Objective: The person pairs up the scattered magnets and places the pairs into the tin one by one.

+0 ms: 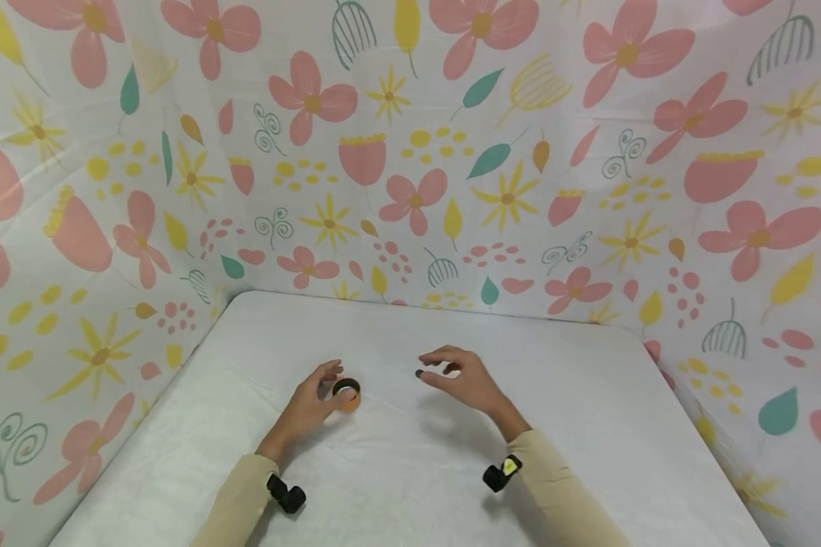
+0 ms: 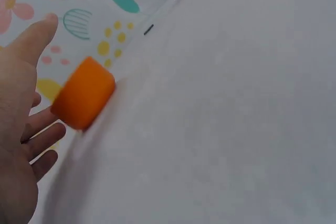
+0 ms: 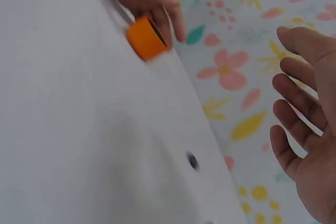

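Observation:
A short orange cylinder (image 1: 350, 405) with a dark inner wall stands upright on the white table. My left hand (image 1: 309, 401) is beside it, its thumb overlapping the rim in the head view. In the left wrist view, the thumb points up and the left fingers (image 2: 46, 139) spread loosely behind the orange cylinder (image 2: 84, 94). My right hand (image 1: 467, 377) is raised above the table with fingers and thumb apart. A small dark piece (image 1: 419, 374) shows right at its thumb tip; in the right wrist view this blurred piece (image 3: 192, 161) appears apart from the right hand (image 3: 310, 114).
The white cloth-covered table (image 1: 383, 486) is bordered by a flower-patterned curtain (image 1: 410, 251) at the back and both sides. Black wrist cameras are strapped over the left sleeve (image 1: 236, 494) and right sleeve (image 1: 554, 479). Short dark marks (image 2: 149, 29) run along the table's edge.

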{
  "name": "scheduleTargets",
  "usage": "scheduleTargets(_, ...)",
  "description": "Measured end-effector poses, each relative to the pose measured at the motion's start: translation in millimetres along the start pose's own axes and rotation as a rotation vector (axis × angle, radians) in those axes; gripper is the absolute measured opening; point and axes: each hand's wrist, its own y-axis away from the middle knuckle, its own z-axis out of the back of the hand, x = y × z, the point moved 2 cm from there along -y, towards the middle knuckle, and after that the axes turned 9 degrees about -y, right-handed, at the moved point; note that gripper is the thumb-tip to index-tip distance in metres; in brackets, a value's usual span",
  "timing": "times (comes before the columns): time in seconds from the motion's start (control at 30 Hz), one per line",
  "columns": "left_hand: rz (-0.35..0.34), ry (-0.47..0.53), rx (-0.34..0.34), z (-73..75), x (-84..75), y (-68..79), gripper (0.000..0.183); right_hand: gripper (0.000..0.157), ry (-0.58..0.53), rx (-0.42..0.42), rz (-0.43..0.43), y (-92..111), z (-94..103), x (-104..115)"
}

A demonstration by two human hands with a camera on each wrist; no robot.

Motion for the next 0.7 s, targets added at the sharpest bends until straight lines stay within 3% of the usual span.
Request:
scheduleTargets(0.1, -0.069, -0.043, -0.035, 2.9, -18.3, -6.4, 0.068, 0.027, 0.052, -0.031, -0.029, 10.6, 25.6, -1.9)
scheduleTargets(0.23, -0.142, -0.112, -0.074, 1.3, -54.9, -20.4, 0.061, 0.029, 0.095, -0.050, -0.055, 21.0, 50.6, -5.5)
scheduleTargets(0.43, -0.145, -0.184, -0.063, -23.0, -102.0, -42.7, 0.055, 0.031, 0.109, -0.076, -0.090, 31.9, 63.7, -11.3)
scheduleTargets(0.57, -0.125, -0.172, -0.020, -51.6, -112.7, -56.2, 0.051, 0.033, 0.097, -0.076, -0.125, 35.2, 63.0, -27.4)
scheduleTargets(0.7, -0.102, -0.159, 0.038, -78.2, -109.2, -69.3, 0.049, 0.038, 0.118, -0.063, -0.140, 34.0, 61.0, -39.9)
